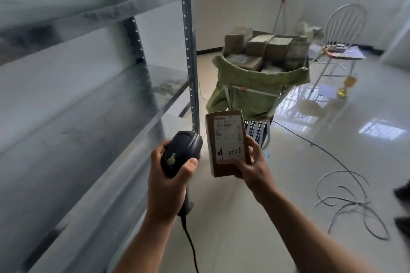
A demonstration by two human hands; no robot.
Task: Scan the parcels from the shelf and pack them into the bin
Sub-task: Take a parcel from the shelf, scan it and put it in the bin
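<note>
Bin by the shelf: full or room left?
Full, as far as visible: brown parcels are piled above the green rim of the bin.

I see a white wire-backed chair (345, 24) at far right with papers (352, 53) on its seat, a yellow object (349, 83) near its legs, and a grey cable (352, 203) looped loosely across the glossy floor (288, 184).

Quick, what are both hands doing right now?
Left hand: gripping the black barcode scanner.
Right hand: holding the labelled cardboard parcel.
</note>
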